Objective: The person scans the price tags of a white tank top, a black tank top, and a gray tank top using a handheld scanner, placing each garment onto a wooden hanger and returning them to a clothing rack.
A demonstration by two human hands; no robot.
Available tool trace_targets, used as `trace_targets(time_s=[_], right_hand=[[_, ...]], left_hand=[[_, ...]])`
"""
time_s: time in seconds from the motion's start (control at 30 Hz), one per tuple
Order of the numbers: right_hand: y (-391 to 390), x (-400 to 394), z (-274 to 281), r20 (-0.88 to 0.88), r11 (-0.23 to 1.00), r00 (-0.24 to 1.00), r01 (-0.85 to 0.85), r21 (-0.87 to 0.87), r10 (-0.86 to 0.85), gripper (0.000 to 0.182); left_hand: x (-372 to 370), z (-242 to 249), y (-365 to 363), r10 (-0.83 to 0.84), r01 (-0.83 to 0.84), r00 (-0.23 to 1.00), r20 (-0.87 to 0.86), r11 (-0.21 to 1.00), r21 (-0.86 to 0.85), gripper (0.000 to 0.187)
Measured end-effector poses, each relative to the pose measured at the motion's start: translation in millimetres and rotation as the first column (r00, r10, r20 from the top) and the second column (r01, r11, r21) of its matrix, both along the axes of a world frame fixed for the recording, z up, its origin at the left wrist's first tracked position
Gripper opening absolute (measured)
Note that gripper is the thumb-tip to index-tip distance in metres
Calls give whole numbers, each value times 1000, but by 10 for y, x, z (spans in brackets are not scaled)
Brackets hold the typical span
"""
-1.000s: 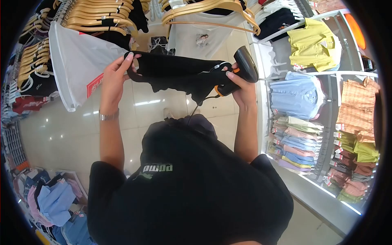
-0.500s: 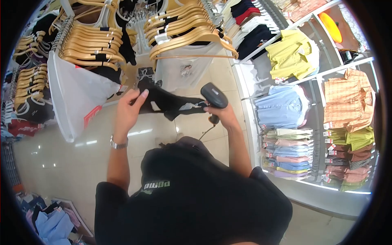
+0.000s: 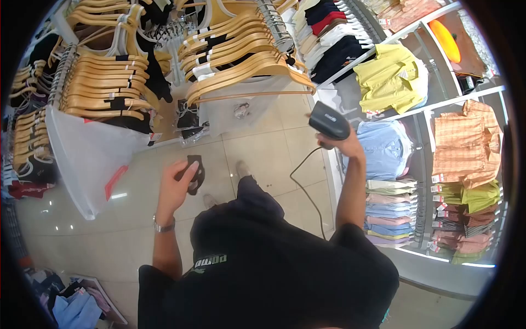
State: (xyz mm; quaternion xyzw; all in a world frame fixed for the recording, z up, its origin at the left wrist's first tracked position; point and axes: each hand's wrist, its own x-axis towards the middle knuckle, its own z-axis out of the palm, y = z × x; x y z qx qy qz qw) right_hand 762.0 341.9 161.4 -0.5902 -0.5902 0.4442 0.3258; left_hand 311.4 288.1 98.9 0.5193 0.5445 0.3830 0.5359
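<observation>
My left hand (image 3: 178, 185), with a metal watch at its wrist, pinches a small black cloth item (image 3: 195, 175) that hangs below the fingers over the tiled floor. My right hand (image 3: 346, 143) is wrapped round the handle of a black handheld scanner (image 3: 329, 120), held out to the right in front of the shelving. A dark cable (image 3: 307, 192) loops down from the scanner toward my body. The two hands are well apart.
Wooden hangers with garments (image 3: 241, 68) fill racks ahead and left. A white translucent sheet (image 3: 90, 159) hangs at the left rack. Shirts (image 3: 378, 145) hang on wall shelving at right. Folded clothes (image 3: 76, 307) lie at lower left. Tiled floor (image 3: 263, 153) lies between.
The black cloth no longer stretches between my hands; it now hangs small from my left hand. My right hand has moved right with the scanner, and more cable shows. The view has shifted slightly.
</observation>
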Motion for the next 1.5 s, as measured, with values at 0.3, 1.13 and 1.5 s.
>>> trace_targets(time_s=[0.3,1.13,1.5], right_hand=[[1279,457,436,74,840,839,-542,30,539,73],[2837,343,-231,-193,148,88,-934,326,977,93],[2893,105,-171,-211,98,55,-974,203,976,94]], left_hand=[[385,-148,295,378,-324,794,-476,926,194,19],[2311,161,1654,592,-331,584,555,798,-504,64],[2151,193,1658,586,-323,615,527,797,-510,42]])
